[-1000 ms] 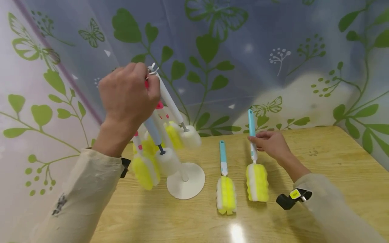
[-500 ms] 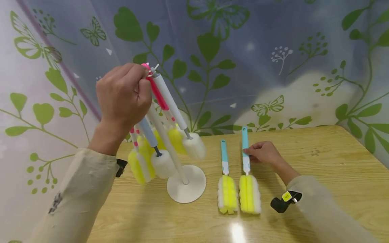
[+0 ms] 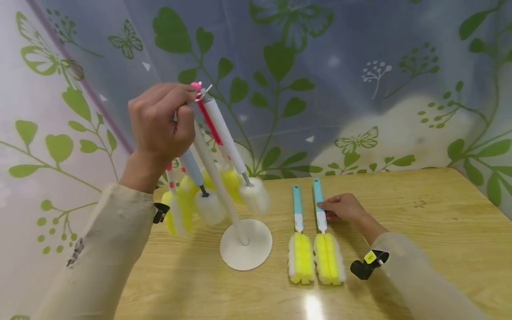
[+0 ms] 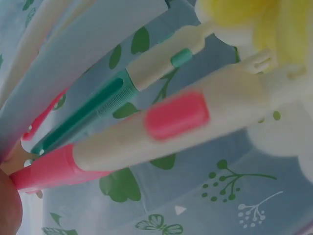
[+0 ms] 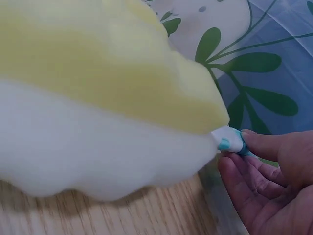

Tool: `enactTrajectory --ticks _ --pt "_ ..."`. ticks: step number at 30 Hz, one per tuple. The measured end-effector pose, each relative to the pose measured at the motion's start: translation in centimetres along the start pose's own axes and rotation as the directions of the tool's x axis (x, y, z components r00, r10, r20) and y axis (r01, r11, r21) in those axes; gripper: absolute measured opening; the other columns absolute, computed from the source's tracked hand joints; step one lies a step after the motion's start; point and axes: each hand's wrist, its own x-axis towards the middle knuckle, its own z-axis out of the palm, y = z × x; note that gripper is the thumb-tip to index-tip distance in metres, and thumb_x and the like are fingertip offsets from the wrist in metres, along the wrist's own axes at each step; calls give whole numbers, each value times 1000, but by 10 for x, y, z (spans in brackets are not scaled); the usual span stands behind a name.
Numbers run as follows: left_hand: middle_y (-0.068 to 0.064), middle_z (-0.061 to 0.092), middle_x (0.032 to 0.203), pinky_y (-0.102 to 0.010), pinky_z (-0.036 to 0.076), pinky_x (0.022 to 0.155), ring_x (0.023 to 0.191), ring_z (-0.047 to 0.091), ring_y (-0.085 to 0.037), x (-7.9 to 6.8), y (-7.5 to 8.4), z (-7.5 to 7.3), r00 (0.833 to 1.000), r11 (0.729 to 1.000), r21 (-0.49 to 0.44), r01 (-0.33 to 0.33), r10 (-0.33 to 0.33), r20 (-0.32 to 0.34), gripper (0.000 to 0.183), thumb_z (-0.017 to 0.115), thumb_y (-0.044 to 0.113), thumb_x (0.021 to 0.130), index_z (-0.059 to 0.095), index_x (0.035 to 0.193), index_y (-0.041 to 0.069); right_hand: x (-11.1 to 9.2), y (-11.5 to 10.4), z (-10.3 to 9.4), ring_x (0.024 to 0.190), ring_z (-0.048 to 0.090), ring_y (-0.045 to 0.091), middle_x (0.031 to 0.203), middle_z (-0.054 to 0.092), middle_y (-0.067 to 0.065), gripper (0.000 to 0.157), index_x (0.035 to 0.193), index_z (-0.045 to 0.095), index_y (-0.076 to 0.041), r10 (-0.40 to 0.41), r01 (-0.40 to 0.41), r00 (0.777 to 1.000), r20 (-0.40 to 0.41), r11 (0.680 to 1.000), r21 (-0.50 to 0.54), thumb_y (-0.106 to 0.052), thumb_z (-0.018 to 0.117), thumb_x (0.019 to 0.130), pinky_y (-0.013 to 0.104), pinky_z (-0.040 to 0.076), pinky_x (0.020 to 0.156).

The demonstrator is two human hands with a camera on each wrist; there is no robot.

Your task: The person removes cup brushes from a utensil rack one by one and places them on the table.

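Round white stand base (image 3: pixel 258 254): open pale wood-grain bench (image 3: pixel 212 293) before it; bare lane at its right, bounded by blue-handled, yellow-and-white sponge brush (image 3: pixel 302 258). Farther right, blocking: matching blue-handled brush (image 3: pixel 328 258), right grip (image 3: pixel 346 208). Above, left and behind: suspended white and yellow sponge heads (image 3: pixel 254 195), obstructing.

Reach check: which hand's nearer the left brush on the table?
Right: right hand pinches the right brush, beside the left brush; left hand is up at the stand.

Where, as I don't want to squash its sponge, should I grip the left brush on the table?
Probably pinch the slim turquoise handle from above, across its width: it lies exposed, with the second brush and right hand close on its right.
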Motion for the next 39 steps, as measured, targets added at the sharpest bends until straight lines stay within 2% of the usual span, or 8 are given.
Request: enactTrajectory --ticks 6,11,15,18,23,28,34,39 --pt "-12 69 69 -39 30 43 57 63 -34 1 0 -1 1000 993 -116 13 -16 -26 37 32 12 73 63 60 -2 1 1 3 74 64 12 97 65 12 41 116 58 14 11 -11 1000 -13 1000 10 -17 66 89 29 55 70" --pt "-13 69 70 -37 28 44 58 63 -33 2 2 -3 999 992 -119 39 -41 -18 38 32 12 74 64 61 -3 0 3 3 73 66 14 90 67 8 37 111 61 14 -10 9 1000 -17 1000 -15 -15 66 89 31 55 70" --pt "-9 70 71 -42 37 51 65 63 -31 4 6 -4 997 995 -60 76 -77 -14 37 33 13 73 64 59 -1 -2 5 1 73 67 17 83 68 7 36 107 63 16 -27 27 1000 -2 995 -92 -16 65 90 33 55 69" --pt "-7 71 71 -43 36 56 66 60 -30 4 9 -6 996 996 7 91 -91 -13 38 33 14 72 65 57 1 -3 5 0 75 68 20 83 68 7 37 106 63 16 -23 26 999 28 992 -123 -18 64 91 34 55 70" --pt "-3 73 77 -42 31 50 57 56 -30 3 15 -13 997 988 134 72 -75 18 39 33 11 72 71 64 3 -5 4 -4 78 68 21 87 68 10 40 108 61 17 -19 32 995 93 991 -133 -20 57 94 35 55 72" --pt "-2 73 79 -41 33 45 53 54 -29 4 21 -20 993 967 247 54 -77 88 37 37 12 73 73 72 5 -6 6 -12 78 68 21 89 68 16 40 111 57 19 -20 30 990 137 997 -72 -18 52 97 35 55 72" --pt "-5 70 70 -37 28 43 52 54 -29 5 29 -22 985 943 328 50 -102 141 31 47 26 79 71 77 6 -8 4 -20 83 67 23 94 68 17 39 117 55 18 -104 107 992 70 994 -38 -16 49 98 35 55 74" --pt "-8 60 55 -33 19 44 43 41 -26 5 32 -17 983 920 384 83 -139 119 37 54 35 86 65 67 5 -11 -16 -19 87 66 25 101 65 21 40 122 54 13 -196 196 981 11 981 2 -20 49 99 38 54 77"
